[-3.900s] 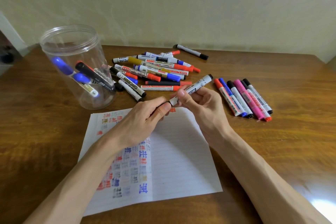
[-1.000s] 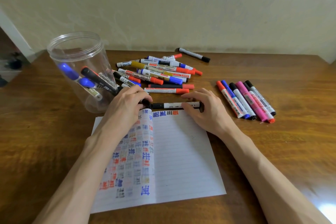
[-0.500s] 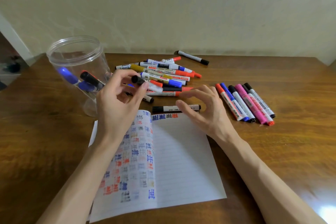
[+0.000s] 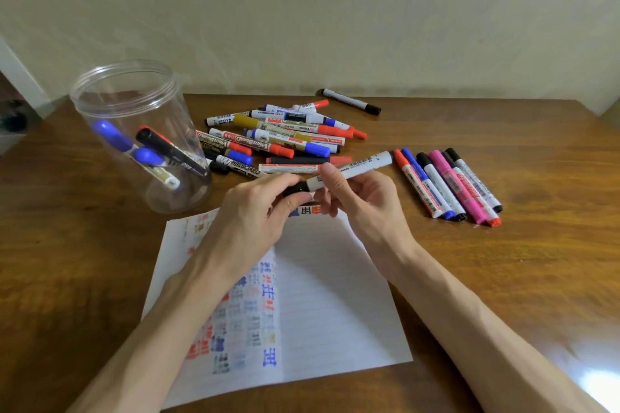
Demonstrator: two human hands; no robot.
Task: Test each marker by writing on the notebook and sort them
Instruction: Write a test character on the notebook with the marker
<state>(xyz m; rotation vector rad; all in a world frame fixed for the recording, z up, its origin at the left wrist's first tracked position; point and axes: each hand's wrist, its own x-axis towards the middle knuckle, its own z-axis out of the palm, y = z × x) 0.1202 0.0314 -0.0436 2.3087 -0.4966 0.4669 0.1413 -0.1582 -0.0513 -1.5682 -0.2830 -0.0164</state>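
Above the top edge of the open notebook point(image 4: 335, 295), both hands hold one white-barrelled marker point(image 4: 359, 167). My right hand point(image 4: 365, 201) grips the barrel near its middle. My left hand point(image 4: 255, 214) pinches the marker's black end point(image 4: 297, 189); I cannot tell whether that cap is seated or loose. The marker points up and to the right. The notebook's left page is covered with coloured test marks, and a few marks sit at the top of the right page.
A clear plastic jar point(image 4: 100, 100) stands at the left and holds several markers. A loose pile of markers point(image 4: 278, 141) lies behind the hands. A neat row of markers point(image 4: 449, 184) lies to the right. One black-capped marker point(image 4: 352, 101) lies alone near the wall.
Half a second ago the white marker lay on the table above the notebook. My right hand has lifted it, and my left hand has come down from the pile to its black end.
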